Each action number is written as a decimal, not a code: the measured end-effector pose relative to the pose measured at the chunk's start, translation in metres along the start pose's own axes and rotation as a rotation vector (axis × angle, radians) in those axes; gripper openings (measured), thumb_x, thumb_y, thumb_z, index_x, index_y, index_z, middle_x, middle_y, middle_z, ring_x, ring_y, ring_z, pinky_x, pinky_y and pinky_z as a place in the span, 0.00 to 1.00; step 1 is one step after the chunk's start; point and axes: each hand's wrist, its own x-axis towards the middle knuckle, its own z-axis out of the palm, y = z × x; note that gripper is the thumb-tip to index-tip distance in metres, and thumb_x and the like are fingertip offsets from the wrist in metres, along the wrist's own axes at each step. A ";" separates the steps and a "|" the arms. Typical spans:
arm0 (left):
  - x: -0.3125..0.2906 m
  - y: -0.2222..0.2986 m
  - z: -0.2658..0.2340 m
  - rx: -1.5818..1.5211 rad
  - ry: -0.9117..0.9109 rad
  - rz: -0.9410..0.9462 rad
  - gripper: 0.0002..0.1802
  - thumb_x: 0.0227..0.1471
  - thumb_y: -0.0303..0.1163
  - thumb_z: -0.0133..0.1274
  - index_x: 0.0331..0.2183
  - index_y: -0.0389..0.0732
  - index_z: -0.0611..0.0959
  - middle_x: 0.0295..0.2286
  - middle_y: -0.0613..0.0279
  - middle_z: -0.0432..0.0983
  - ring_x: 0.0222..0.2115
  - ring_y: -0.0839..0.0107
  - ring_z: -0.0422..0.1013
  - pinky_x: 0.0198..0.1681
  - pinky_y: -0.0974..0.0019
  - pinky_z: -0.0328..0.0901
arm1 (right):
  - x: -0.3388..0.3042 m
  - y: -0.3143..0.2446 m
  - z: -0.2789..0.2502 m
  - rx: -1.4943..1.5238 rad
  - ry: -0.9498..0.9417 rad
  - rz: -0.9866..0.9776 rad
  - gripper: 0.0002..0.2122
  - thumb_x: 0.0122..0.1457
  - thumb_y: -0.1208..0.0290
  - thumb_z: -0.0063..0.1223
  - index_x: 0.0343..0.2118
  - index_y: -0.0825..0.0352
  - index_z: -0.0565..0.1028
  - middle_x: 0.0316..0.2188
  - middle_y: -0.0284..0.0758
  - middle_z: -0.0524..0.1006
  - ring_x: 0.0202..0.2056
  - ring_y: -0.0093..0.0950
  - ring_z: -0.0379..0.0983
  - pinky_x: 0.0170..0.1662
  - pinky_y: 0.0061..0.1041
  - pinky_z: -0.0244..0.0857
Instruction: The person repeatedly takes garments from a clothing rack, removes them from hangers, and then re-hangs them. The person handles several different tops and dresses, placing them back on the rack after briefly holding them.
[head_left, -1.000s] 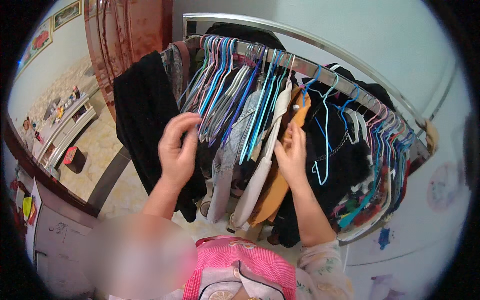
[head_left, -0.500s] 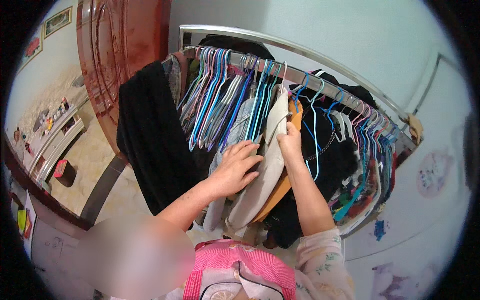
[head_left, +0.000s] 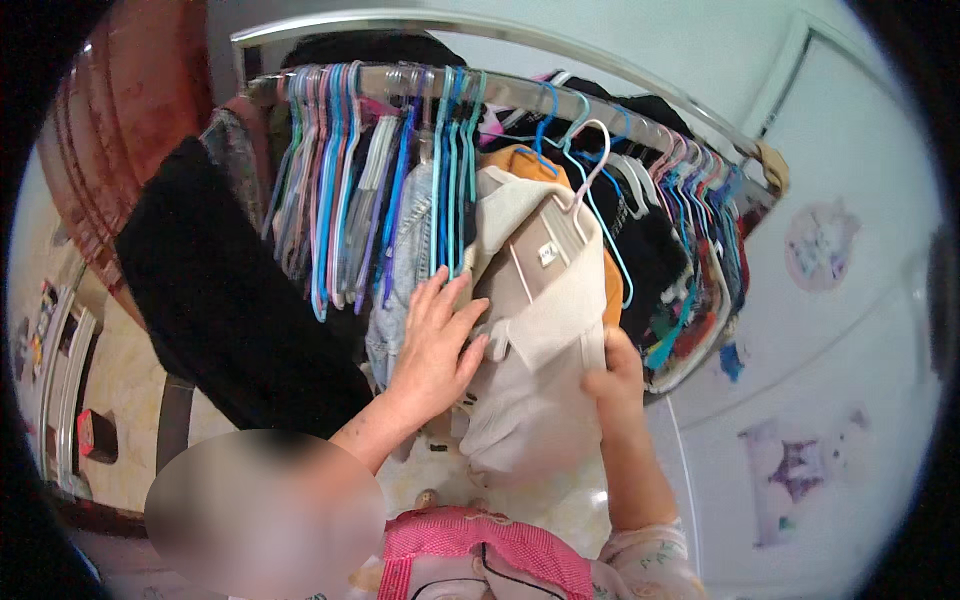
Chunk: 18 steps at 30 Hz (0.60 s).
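A beige collared jacket [head_left: 535,410] on a pale pink hanger [head_left: 578,205] faces me in front of the clothes rail. The hanger's hook appears to be off the rail. My right hand [head_left: 614,372] is closed on the jacket's front edge, below the collar. My left hand [head_left: 435,335] has its fingers spread, with the fingertips against the jacket's left side and beside several teal hangers [head_left: 452,190]. Behind the jacket hang an orange garment [head_left: 527,160] and a blue hanger [head_left: 546,130]. A light denim garment [head_left: 392,330] hangs left of it.
The metal rail [head_left: 640,120] carries many hangers. Bare coloured hangers [head_left: 335,200] crowd its left part, and a black cloth [head_left: 220,290] drapes over the left end. More clothes [head_left: 710,270] hang at the right. A brown door [head_left: 130,170] stands far left, a white wall [head_left: 880,330] right.
The beige jacket, edge-on among the hangers before, has come forward off the rail and turned to face me. My right hand has moved lower with it. The view has shifted to the right.
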 end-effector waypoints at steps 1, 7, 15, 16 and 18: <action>0.000 0.007 0.003 -0.007 0.033 0.032 0.18 0.45 0.28 0.53 0.41 0.35 0.74 0.49 0.47 0.60 0.54 0.46 0.53 0.56 0.48 0.48 | -0.019 0.004 -0.008 0.004 0.009 -0.016 0.17 0.37 0.81 0.41 0.36 0.71 0.70 0.33 0.30 0.71 0.34 0.20 0.67 0.40 0.18 0.61; -0.022 0.067 0.015 -0.672 -0.109 0.083 0.18 0.50 0.29 0.49 0.45 0.34 0.73 0.44 0.54 0.69 0.45 0.62 0.65 0.50 0.62 0.58 | -0.118 0.010 -0.032 0.008 -0.051 0.065 0.21 0.39 0.73 0.47 0.40 0.72 0.70 0.42 0.34 0.70 0.43 0.24 0.65 0.48 0.25 0.58; -0.077 0.162 0.025 -1.580 -0.646 -0.434 0.09 0.55 0.28 0.46 0.39 0.37 0.71 0.32 0.67 0.70 0.31 0.79 0.67 0.35 0.74 0.63 | -0.262 -0.036 -0.041 -0.034 -0.023 0.102 0.12 0.43 0.73 0.50 0.32 0.71 0.72 0.35 0.38 0.74 0.39 0.27 0.69 0.43 0.26 0.61; -0.087 0.173 0.023 -1.652 -0.669 -0.411 0.08 0.55 0.26 0.46 0.39 0.37 0.71 0.32 0.66 0.71 0.32 0.79 0.67 0.36 0.73 0.63 | -0.283 -0.040 -0.043 -0.059 0.000 0.077 0.11 0.43 0.73 0.50 0.31 0.71 0.72 0.34 0.38 0.74 0.37 0.27 0.70 0.41 0.26 0.61; -0.107 0.209 0.023 -1.772 -0.740 -0.402 0.09 0.52 0.21 0.47 0.38 0.37 0.72 0.33 0.65 0.72 0.34 0.78 0.69 0.38 0.73 0.64 | -0.333 -0.044 -0.051 -0.121 0.080 0.039 0.10 0.43 0.73 0.50 0.30 0.71 0.72 0.31 0.38 0.74 0.34 0.27 0.70 0.39 0.26 0.62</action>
